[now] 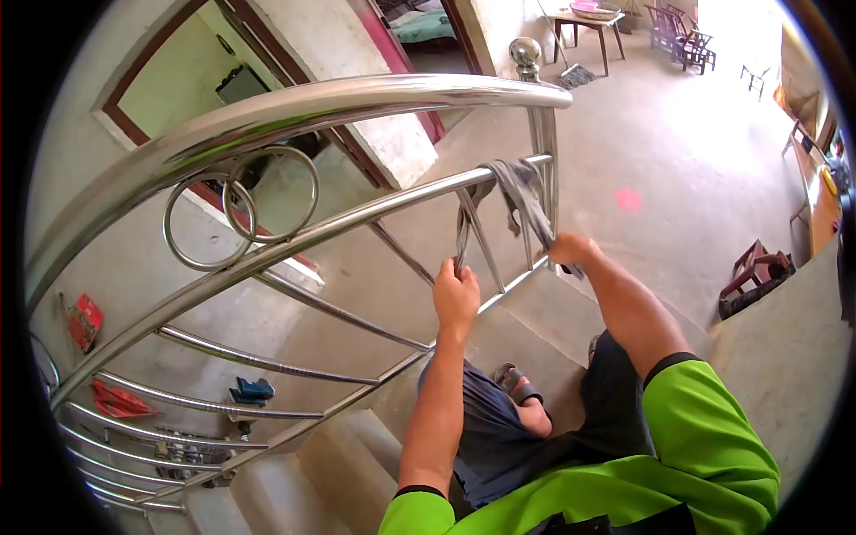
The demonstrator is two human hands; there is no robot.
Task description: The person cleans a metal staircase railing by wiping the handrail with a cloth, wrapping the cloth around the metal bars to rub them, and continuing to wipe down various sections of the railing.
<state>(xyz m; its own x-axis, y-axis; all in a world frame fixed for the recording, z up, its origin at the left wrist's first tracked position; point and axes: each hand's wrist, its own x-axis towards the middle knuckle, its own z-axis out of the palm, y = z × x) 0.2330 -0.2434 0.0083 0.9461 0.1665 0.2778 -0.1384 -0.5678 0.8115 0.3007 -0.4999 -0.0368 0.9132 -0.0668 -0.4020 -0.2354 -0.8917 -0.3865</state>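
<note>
OK so you're standing on the stairs with the grey cloth looping over the lower rail, just left of the far post. Your left hand is clenching one end on the left, and your right hand is gripping the other on the right, with a bit of tail hanging out below that fist. Looks to me like you're in the middle of wiping that rail, shoeshine style, with the top handrail running above it. IMO the next move is calling for even tension on both ends and alternating pulls, while you're watching that the cloth isn't snagging on the thin slanting bars below or bunching up against the post.
</note>
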